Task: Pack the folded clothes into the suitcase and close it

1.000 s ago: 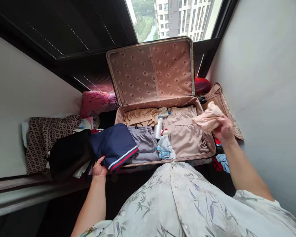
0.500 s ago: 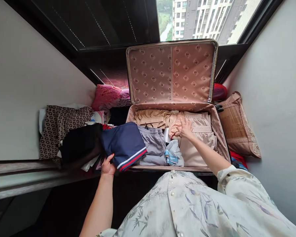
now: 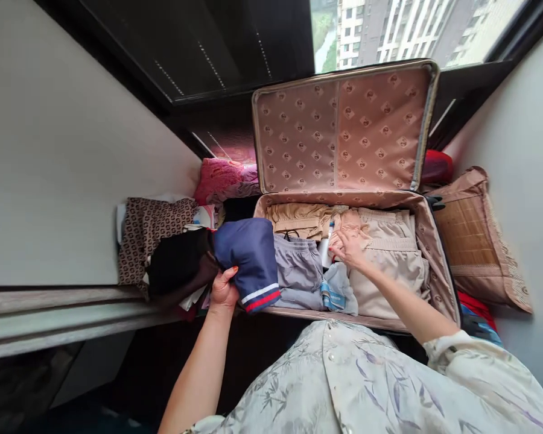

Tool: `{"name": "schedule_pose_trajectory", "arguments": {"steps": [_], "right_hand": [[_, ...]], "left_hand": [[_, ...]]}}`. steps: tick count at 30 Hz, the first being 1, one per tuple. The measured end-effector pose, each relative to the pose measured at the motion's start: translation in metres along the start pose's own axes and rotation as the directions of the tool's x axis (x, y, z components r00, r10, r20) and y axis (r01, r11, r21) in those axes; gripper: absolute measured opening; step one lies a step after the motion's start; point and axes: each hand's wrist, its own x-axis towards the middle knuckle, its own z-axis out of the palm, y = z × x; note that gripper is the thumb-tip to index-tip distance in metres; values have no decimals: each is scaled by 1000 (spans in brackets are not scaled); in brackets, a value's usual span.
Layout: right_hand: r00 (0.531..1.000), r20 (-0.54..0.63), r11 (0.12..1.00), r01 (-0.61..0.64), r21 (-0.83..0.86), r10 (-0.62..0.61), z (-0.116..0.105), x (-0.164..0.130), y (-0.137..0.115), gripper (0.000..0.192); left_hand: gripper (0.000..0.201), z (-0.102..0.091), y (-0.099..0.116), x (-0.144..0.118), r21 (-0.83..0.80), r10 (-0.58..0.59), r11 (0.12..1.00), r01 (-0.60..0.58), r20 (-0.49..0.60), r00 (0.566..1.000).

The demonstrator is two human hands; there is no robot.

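Note:
My left hand is closed on a folded navy garment with a white and red stripe along its edge, thumb on top. The garment is held over the left end of the open suitcase. My right hand lies inside the suitcase on a peach garment, fingers spread, beside a white tube or bottle. Around it are grey shorts with an elastic waist, folded beige pants, tan clothing and a small pale bundle with a blue label.
The suitcase lid stands upright against the window. Black clothing, a patterned brown cloth and a pink cloth lie at the left. A brown woven mat pillow leans at the right wall.
My left hand has lifted and tilted the navy garment a little. My right hand has shifted toward the white tube, uncovering more of it. The whole view has moved slightly.

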Motion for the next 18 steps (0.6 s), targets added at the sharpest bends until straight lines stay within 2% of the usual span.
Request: {"name": "schedule_pose_trajectory", "arguments": {"steps": [1, 2, 4, 6, 7, 8, 10, 13, 15, 16, 18], "right_hand": [[996, 83, 974, -30, 225, 11, 4, -10, -8, 83], [983, 186, 892, -92, 442, 9, 8, -20, -16, 88], [936, 346, 623, -233, 747, -65, 8, -35, -29, 98], [924, 347, 385, -265, 884, -160, -7, -46, -37, 103], [941, 292, 317, -227, 921, -173, -22, -49, -39, 102], [962, 221, 286, -170, 943, -157, -40, -53, -40, 100], [995, 68, 305, -41, 951, -78, -84, -58, -36, 98], [990, -142, 422, 118, 899, 26, -149, -63, -19, 91], [951, -297, 564, 198, 801, 87, -180, -65, 0, 82], [915, -384, 671, 209, 711, 122, -189, -66, 11, 77], [818, -552, 898, 109, 427, 164, -196, -69, 32, 68]], "left_hand": [[57, 13, 2, -2, 0, 20, 1000, -20, 26, 999], [54, 26, 3, -4, 5, 23, 1000, -23, 56, 998], [48, 55, -3, -9, 28, -16, 1000, 12, 143, 990], [44, 86, -17, -14, 80, -93, 994, 74, 264, 960], [44, 101, -26, -16, 108, -135, 989, 105, 328, 935], [45, 117, -36, -17, 130, -176, 982, 135, 387, 905], [48, 147, -58, -18, 153, -237, 971, 185, 486, 841], [52, 193, -93, -15, 159, -276, 961, 226, 598, 752], [55, 223, -120, -14, 190, -291, 957, 220, 649, 703], [57, 237, -134, -14, 239, -307, 951, 196, 655, 691], [65, 258, -163, -16, 374, -355, 918, 130, 630, 691]]}}
